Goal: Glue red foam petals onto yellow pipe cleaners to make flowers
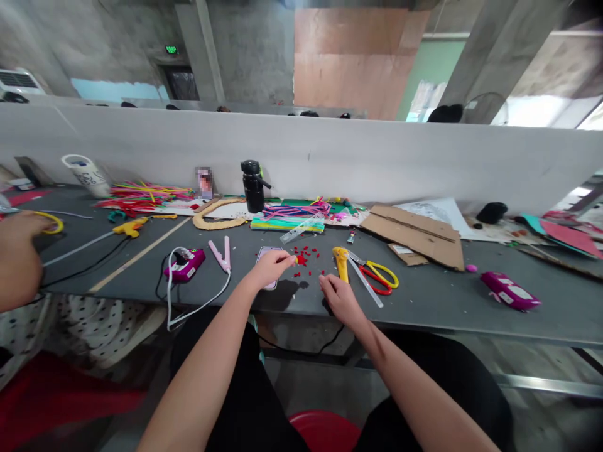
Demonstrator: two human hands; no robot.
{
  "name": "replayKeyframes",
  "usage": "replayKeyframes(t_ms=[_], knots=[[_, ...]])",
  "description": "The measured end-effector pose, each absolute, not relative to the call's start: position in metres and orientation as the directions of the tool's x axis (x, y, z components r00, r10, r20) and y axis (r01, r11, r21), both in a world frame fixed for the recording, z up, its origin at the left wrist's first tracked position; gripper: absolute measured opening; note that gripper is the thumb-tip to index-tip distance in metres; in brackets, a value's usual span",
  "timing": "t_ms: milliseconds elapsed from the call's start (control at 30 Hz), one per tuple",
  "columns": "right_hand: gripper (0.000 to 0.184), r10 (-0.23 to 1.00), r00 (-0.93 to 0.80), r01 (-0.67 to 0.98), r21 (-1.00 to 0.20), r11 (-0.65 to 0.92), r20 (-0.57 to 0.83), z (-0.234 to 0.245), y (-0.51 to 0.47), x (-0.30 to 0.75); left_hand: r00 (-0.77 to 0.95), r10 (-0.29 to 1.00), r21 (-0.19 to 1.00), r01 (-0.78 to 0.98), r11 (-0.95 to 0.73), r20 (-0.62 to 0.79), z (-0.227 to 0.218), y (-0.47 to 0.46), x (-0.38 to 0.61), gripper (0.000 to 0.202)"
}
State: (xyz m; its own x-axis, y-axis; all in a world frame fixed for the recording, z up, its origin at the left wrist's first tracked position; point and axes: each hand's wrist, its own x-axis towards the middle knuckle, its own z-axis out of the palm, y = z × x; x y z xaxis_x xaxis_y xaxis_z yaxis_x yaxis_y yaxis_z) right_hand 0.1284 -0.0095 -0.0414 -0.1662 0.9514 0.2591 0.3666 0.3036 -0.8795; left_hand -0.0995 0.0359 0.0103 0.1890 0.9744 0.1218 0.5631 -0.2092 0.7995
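Observation:
My left hand (271,267) hovers over a phone (266,253) lying flat on the dark grey table (424,295). Its fingers pinch a small red piece (300,259) with a bit of yellow at the tip. My right hand (336,296) rests on the table near the front edge, fingers curled closed; what they hold is hidden. Several small red bits (308,254) lie scattered between and beyond the hands. A yellow glue gun (341,262) lies just right of my right hand.
Scissors (379,276) with yellow and red handles and a clear ruler (301,228) lie nearby. A black bottle (253,186), coloured pipe cleaners (141,191), cardboard (414,233) and magenta devices (511,292) sit around. Another person's hand (19,242) holds a yellow ring at the left.

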Motion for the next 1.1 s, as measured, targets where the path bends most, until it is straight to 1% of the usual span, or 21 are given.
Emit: replayKeyframes(t_ms=[100,200,267,433,833,1100], knots=[[0.051,0.956,-0.132,0.373,-0.880,0.293,0.262,-0.044,-0.008,0.128,0.208,0.966,0.785,0.568,-0.248,0.155,0.010,0.037,-0.101,0.046],[0.050,0.959,-0.109,0.357,-0.891,0.282,0.261,-0.046,-0.009,0.130,0.209,0.963,0.776,0.574,-0.262,0.171,0.008,0.036,-0.100,0.047],[0.048,0.954,-0.120,0.357,-0.885,0.299,0.275,-0.045,-0.012,0.131,0.204,0.963,0.771,0.579,-0.264,0.177,0.008,0.034,-0.099,0.047],[0.046,0.922,-0.210,0.383,-0.840,0.384,0.326,-0.041,-0.015,0.130,0.194,0.961,0.757,0.593,-0.275,0.196,0.008,0.024,-0.097,0.046],[0.046,0.907,-0.195,0.407,-0.810,0.422,0.374,-0.044,-0.014,0.128,0.165,0.936,0.713,0.611,-0.344,0.311,0.016,0.020,-0.110,0.044],[0.044,0.907,-0.184,0.394,-0.817,0.421,0.379,-0.046,-0.015,0.128,0.250,0.934,0.698,0.622,-0.356,0.255,0.007,0.016,-0.113,0.042]])
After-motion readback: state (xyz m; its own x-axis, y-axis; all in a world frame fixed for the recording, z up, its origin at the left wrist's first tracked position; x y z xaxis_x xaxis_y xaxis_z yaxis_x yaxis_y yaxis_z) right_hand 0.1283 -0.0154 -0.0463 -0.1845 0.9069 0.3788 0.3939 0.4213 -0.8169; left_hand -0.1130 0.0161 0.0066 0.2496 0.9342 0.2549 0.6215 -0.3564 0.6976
